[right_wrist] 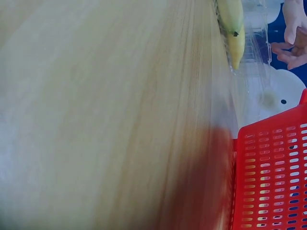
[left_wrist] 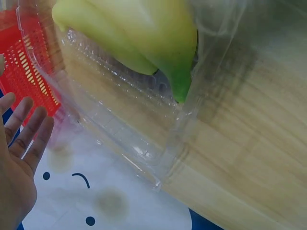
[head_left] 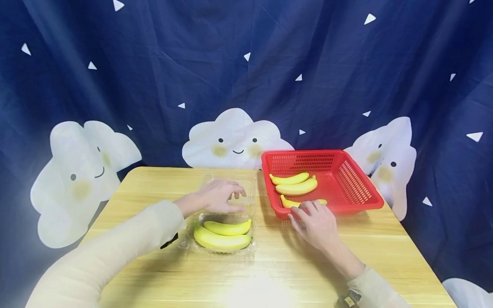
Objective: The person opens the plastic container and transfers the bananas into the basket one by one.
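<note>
In the head view my left hand [head_left: 221, 196] hovers over the raised-back lid side of a clear plastic clamshell box [head_left: 252, 247], fingers spread and holding nothing. Two yellow bananas lie in that box, a larger banana [head_left: 219, 242] in front of a smaller banana [head_left: 231, 229]. At the near rim of a red plastic basket [head_left: 358, 188], my right hand [head_left: 316, 224] reaches in, its fingers loosely bent over the front banana [head_left: 289, 202] and partly covering it. The left wrist view shows the left palm and extended fingers beside the box. The right hand is outside its wrist view.
Two more bananas, a rear banana [head_left: 289, 179] and a middle banana [head_left: 297, 187], lie in the basket's left side. Box and basket stand side by side on a wooden table [head_left: 185, 282]. Behind hangs a dark blue curtain [head_left: 215, 64] with cloud faces.
</note>
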`<state>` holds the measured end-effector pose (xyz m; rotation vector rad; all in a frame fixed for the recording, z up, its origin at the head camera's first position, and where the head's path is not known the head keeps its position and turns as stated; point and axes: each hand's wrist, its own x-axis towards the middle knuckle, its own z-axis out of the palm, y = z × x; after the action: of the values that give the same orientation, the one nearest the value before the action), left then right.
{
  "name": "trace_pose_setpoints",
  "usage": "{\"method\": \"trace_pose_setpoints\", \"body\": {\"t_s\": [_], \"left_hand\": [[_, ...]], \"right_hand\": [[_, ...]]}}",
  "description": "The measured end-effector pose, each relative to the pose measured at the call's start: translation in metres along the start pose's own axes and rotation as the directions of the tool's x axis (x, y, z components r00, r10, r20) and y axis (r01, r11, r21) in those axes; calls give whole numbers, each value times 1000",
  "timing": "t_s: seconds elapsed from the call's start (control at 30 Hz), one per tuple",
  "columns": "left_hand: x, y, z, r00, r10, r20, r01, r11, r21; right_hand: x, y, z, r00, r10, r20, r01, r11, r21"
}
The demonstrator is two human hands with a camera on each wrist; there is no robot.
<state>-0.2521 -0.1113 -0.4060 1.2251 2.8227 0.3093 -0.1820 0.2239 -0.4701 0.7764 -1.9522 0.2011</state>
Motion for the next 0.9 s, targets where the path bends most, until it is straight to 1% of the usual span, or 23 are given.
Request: {"method": "trace_pose_setpoints", "body": {"t_s": [0.07, 0.2, 0.3, 0.43, 0.57, 0.73, 0.9], "left_hand": [[-2, 1, 1, 1000, 4, 2, -4, 1000, -5], [-7, 2, 4, 1000, 25, 12, -25, 998, -49], [-11, 2, 8, 999, 19, 26, -17, 996, -86], [-18, 0, 14, 999, -2, 48, 8, 993, -115], [-24, -3, 23, 998, -12, 56, 18, 993, -117], [-30, -7, 32, 998, -31, 56, 36, 995, -94], [-33, -7, 36, 997, -39, 59, 46, 991, -124]], "right_hand": [[0, 0, 0, 1000, 1, -1, -1, 1000, 0], [0, 0, 0, 1000, 4, 7, -4, 1000, -2], [-1, 0, -1, 1000, 3, 17, -3, 1000, -8], [-1, 0, 0, 1000, 0, 10, 0, 1000, -9], [0, 0, 1, 1000, -2, -7, 2, 1000, -4], [0, 1, 1, 1000, -6, -11, 6, 1000, -2], [0, 1, 1, 1000, -5, -8, 5, 1000, -2]]}}
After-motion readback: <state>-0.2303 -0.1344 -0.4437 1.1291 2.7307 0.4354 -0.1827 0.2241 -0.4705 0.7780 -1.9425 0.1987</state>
